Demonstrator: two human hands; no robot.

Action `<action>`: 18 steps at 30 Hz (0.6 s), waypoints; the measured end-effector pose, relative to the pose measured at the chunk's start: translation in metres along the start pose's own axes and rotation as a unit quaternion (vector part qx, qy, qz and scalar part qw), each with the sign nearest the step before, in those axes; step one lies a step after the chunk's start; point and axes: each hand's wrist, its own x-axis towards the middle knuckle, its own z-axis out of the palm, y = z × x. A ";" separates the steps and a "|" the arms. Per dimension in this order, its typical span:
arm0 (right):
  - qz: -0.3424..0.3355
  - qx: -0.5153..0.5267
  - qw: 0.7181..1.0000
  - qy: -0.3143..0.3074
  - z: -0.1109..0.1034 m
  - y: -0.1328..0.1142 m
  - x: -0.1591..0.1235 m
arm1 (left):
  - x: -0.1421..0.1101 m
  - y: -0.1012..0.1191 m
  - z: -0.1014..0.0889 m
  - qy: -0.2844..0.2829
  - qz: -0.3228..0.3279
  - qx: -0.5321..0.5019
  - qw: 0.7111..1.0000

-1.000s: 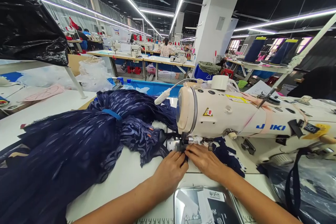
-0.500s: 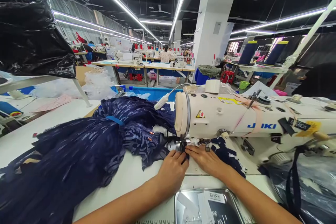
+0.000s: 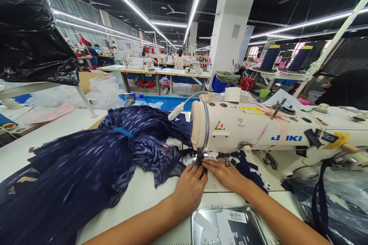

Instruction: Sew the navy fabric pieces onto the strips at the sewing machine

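A cream JUKI sewing machine stands on the white table. Under its needle lies a narrow strip of navy fabric. My left hand and my right hand press flat on that strip just in front of the presser foot, fingertips almost meeting. A large heap of navy lace fabric, tied with a blue band, spreads over the table to the left of my hands.
A metal tray with paper tags sits at the near edge. Black plastic hangs at upper left. Clear plastic bags lie at right. Other sewing tables, a white pillar and distant workers fill the hall behind.
My hands stay at the needle, having crept slightly forward. The view has shifted a little, with the machine sitting slightly lower in the picture than a second ago.
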 end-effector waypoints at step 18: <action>0.069 -0.041 0.996 -0.025 0.007 -0.001 0.003 | 0.009 0.002 0.004 0.008 -0.023 0.008 1.000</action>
